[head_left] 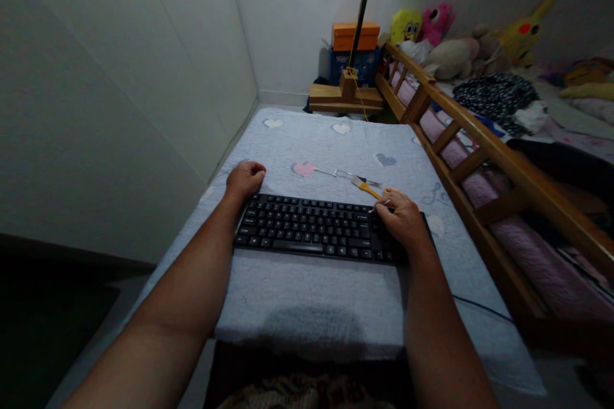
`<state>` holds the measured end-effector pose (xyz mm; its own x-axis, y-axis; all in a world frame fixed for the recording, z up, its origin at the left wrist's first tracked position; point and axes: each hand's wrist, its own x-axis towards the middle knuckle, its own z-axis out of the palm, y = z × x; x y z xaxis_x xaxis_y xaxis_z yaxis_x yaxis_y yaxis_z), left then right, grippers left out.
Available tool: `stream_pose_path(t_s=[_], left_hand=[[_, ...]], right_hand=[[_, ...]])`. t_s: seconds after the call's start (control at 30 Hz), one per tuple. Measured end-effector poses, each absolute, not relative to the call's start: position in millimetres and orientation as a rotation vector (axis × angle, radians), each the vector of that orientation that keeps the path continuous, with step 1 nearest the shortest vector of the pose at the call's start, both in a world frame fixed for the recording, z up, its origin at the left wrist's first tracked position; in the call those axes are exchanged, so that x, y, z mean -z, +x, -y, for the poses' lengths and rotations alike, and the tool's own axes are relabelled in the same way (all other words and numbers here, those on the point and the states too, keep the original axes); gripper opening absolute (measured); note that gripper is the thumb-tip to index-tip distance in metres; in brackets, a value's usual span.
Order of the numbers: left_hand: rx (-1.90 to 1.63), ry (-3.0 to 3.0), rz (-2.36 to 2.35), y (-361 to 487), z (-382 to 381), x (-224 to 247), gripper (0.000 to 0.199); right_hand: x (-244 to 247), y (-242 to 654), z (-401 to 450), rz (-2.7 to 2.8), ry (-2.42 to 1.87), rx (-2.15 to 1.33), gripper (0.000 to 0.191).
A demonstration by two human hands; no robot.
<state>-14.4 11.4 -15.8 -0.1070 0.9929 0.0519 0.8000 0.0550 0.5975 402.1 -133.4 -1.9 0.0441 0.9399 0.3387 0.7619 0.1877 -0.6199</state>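
A black keyboard (307, 225) lies flat on the cloth-covered table in front of me. My left hand (244, 179) rests by its far left corner, fingers curled together, and nothing shows in them. Over the number-pad end, my right hand (400, 217) is closed in a pinch around a thin white stick (387, 202), its tip close to the keys; most of the stick is hidden by the fingers. Just beyond the keyboard lie a yellow-handled brush (366, 188) with pale bristles and a thin bent metal tool (343, 173).
The light cloth (316, 287) with heart prints covers the table. A wooden bed rail (472, 131) runs along the right side, and a pale wall panel (144, 77) stands at left. A wooden stand (346, 99) with a dark pole is behind. A cable (482, 307) trails right.
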Motion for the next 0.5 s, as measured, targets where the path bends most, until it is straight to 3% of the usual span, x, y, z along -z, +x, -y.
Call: stream_pose_path(t_s=[0.5], left_hand=[[-0.721,1.781,-1.976,-14.3,-12.7,17.4,0.021]], right_hand=[[8.7,405.5,130.5,1.694,-1.633,-0.291,0.017]])
